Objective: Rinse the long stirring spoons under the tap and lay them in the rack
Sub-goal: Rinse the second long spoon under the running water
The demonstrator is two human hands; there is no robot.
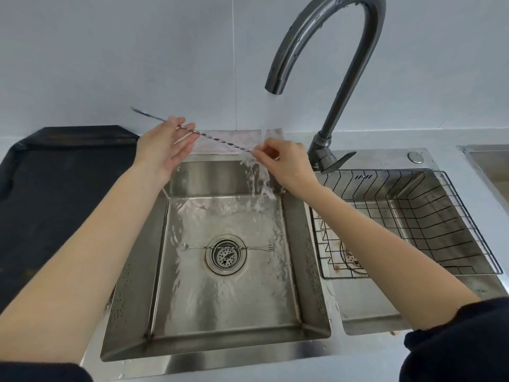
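A long twisted metal stirring spoon [217, 137] is held slanting over the left sink basin [225, 285]. My right hand [286, 164] pinches its lower end directly under the running stream from the tap [325, 51]. My left hand [165, 146] is flat with fingers apart, and the spoon's shaft rests across its fingers; the far tip sticks out past them to the upper left. A second stirring spoon [228, 248] with a small fork end lies flat on the basin floor across the drain. The black wire rack [413, 219] sits in the right basin with nothing visible in it.
A black mat [60, 188] covers the counter to the left of the sink. A pale cloth [228, 142] lies behind the left basin. Water floods the basin floor around the drain strainer [225, 253]. Another steel tray edge [487, 161] shows at far right.
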